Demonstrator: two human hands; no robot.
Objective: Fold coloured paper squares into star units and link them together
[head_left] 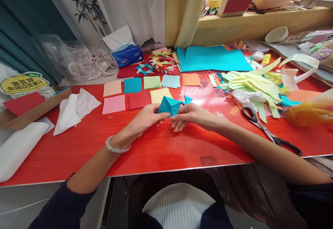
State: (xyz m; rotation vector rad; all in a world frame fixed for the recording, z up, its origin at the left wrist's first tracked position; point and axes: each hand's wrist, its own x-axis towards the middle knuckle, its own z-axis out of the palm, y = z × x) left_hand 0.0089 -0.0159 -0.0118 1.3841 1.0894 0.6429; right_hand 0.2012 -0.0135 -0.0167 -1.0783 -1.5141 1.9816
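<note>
Both hands hold one folded blue paper [169,106] just above the red table, its creases forming triangular faces. My left hand [149,117] pinches its left side and lower edge between thumb and fingers. At its lower right corner, my right hand [187,116] grips the paper with thumb and forefinger. Right behind the right hand lies a small folded blue piece [187,99]. Beyond the hands sit stacks of square paper, among them a yellow stack [160,95], a red stack [139,99] and a pink stack [113,104].
Black-handled scissors [269,133] lie right of my right forearm, near a heap of pale green paper strips [256,87]. Large blue sheets [214,58] rest at the back beside a pile of folded colored pieces [163,61]. White tissues [75,109] lie left. A tissue pack [127,55] stands behind.
</note>
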